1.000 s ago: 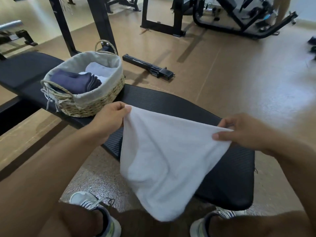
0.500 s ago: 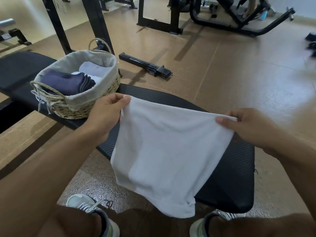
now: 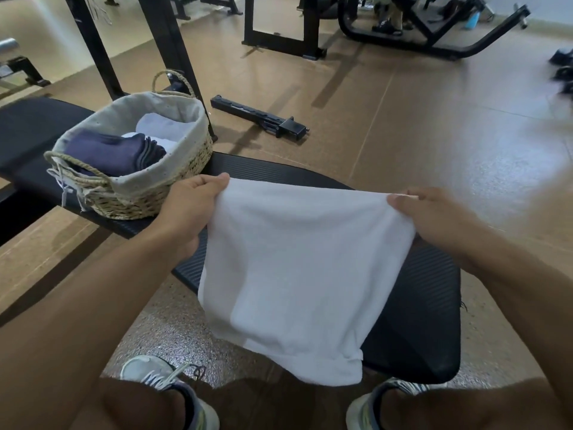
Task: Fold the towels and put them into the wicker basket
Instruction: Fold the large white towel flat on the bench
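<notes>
You pinched the white towel (image 3: 297, 274) with left hand (image 3: 189, 212) and right hand (image 3: 434, 218), unfolded; the wicker basket (image 3: 148, 187) at ten o'clock held folded towels (image 3: 124, 150).

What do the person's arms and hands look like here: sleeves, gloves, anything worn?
Both forearms are bare up to the frame edge, with no sleeves in view. The left hand and right hand have no gloves, and no rings, watch or wristband show. Fingernails look short and unpainted. Lower down, bare knees and light sneakers with dark stripes are visible.
</notes>
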A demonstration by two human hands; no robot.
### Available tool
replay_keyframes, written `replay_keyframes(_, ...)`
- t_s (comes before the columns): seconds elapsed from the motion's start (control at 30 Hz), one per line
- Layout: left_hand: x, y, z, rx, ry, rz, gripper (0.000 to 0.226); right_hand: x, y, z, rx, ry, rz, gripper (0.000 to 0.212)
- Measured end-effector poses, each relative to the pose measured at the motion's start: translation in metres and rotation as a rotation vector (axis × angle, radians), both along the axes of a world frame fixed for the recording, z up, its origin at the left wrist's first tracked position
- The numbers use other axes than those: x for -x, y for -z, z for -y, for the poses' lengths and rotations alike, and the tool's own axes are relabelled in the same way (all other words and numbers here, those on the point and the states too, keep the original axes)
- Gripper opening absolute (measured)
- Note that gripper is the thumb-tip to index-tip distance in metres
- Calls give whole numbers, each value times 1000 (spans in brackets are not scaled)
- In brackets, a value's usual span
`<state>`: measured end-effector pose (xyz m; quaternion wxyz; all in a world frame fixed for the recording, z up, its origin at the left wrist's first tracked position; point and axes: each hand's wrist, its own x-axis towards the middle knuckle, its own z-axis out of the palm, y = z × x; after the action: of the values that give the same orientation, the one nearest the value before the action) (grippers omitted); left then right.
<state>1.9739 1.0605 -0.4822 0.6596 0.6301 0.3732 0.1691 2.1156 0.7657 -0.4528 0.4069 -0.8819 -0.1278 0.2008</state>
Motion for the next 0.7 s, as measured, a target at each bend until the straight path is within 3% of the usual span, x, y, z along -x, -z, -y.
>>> replay_keyframes(0.2,5,-15,24,-7,35,82,11,9,6,-12,-157,83,34,24)
replay_keyframes(0.33,19,-24,63,3,100,174,8,53,0,-32,-274,7,17,34)
replay_keyframes(0.53,33,-16,103,-14,212,192,29,95,1,-48,-418,-97,-137,23)
replay_keyframes(0.7,36,-14,106,-53,228,165,24,99,4,-45,-447,-107,-160,12)
